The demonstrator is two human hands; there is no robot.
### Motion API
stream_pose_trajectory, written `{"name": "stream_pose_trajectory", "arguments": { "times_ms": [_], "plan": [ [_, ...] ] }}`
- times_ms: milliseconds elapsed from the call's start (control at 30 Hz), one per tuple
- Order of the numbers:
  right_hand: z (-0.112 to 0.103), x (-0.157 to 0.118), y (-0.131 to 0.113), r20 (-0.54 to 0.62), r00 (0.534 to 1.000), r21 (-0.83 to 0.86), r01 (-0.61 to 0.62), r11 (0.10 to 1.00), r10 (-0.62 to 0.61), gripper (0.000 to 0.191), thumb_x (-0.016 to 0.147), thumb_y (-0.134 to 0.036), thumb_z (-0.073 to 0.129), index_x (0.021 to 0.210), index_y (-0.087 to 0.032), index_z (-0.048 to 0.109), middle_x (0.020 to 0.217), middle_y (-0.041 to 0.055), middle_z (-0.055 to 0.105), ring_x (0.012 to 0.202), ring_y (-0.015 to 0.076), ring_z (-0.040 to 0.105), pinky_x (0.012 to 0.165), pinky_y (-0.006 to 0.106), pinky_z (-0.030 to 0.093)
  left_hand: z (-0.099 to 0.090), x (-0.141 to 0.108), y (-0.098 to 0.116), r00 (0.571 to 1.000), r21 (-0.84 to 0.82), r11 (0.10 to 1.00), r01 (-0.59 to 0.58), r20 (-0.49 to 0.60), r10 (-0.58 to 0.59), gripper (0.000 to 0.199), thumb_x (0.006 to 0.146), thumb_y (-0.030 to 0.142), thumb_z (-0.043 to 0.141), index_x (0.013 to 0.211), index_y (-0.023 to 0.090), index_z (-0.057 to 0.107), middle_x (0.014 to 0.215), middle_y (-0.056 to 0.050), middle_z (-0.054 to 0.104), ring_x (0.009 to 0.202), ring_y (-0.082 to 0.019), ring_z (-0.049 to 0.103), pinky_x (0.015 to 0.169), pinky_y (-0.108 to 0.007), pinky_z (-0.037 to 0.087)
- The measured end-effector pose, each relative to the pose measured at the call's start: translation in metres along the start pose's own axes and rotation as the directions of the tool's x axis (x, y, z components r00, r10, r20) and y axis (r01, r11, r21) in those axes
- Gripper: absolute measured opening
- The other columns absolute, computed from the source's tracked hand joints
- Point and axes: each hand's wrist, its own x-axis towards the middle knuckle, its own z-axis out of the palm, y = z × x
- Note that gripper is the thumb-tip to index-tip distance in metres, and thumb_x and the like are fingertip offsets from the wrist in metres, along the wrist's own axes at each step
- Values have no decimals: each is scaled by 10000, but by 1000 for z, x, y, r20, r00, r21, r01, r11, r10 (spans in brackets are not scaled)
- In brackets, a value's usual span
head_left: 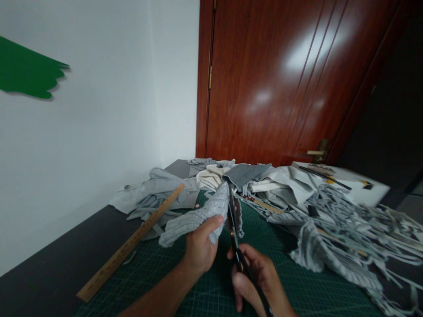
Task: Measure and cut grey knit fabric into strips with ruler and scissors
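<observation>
Head view: grey fabric (194, 221) juts above left hand (202, 252) pinching it, beside scissors (234, 240) gripped by right hand (264, 273).

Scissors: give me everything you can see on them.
The scissors have long, narrow, dark blades that look metal, a brass-coloured pivot, and black handles partly hidden by the right hand gripping them. They point away from the person, over the green mat. The blades run beside the right edge of the grey cloth in the left hand; whether they touch or bite it, I can't tell.
</observation>
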Motion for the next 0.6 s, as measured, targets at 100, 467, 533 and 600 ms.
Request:
{"name": "stream_pose_trajectory", "arguments": {
  "times_ms": [100,467,533,600],
  "plan": [
    [-1,1,0,24,1000,12,6,1000,-6,491,864,-647,745,1038,-209,606,587,-75,509,372,57,393,363,150,375,2,3,4,999,-48,999,14,49,-12,540,635,141,807,1172,180,762,1107,-73,804,1172,-372,705,1081,-486,489],
    [-1,0,1,48,999,80,16,997,-20,494,871,-612,765,1095,-204,601,628,-58,558,408,59,434,407,155,405,-1,4,6,985,-82,983,163,62,-158,256,734,259,806,954,129,796,1011,-118,795,1080,-362,712,996,-475,534],
    [-1,0,2,41,999,86,24,996,-27,499,866,-613,770,1096,-202,605,630,-55,562,412,59,433,407,154,407,-2,4,5,985,-66,984,163,69,-159,262,733,286,813,930,113,797,1011,-129,793,1075,-366,711,991,-469,532],
    [-1,1,3,27,999,87,30,996,-32,490,866,-608,772,1092,-204,612,646,-49,569,422,62,441,410,159,417,-3,3,3,986,-58,986,154,70,-150,263,722,286,819,917,110,796,982,-126,795,1080,-367,708,995,-460,527]
  ]
}}
